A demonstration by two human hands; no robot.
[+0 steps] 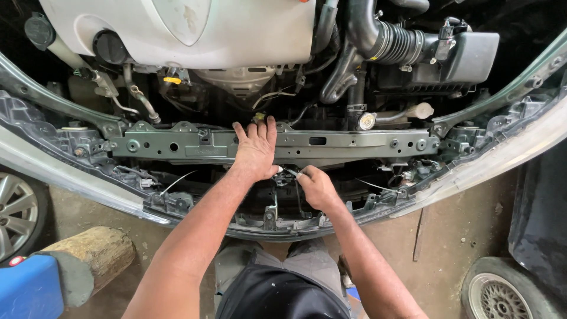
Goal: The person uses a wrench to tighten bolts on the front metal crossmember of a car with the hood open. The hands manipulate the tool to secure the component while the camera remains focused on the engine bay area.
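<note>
**wrenchdad:** Left hand (255,150) lies flat, fingers spread and holding nothing, pressed on the grey stamped-steel radiator support crossbar (354,143) at its middle. Right hand (316,186) sits just below the bar with its fingers pinched together on a thin silvery metal tool (290,172), a pick or small driver. The tip points at the black latch bracket (277,201) hanging under the bar, right by the left thumb.

**greasyknuckles:** Risk I see: that tip is practically touching his own thumb. If it slips off whatever it's prying, it probably jabs him. The loose pale wires (177,180) either side could snag too.

**wrenchdad:** Agreed. Can't tell what the tip actually meets though; both hands cover it.

**greasyknuckles:** Yeah, and the tool's handle is buried in his fist. Further out: white plastic engine cover (236,26), black ribbed intake hose (393,42), round wooden log (97,254) on the concrete floor (449,236), alloy wheels (15,215) cut off at the frame edges.
</note>
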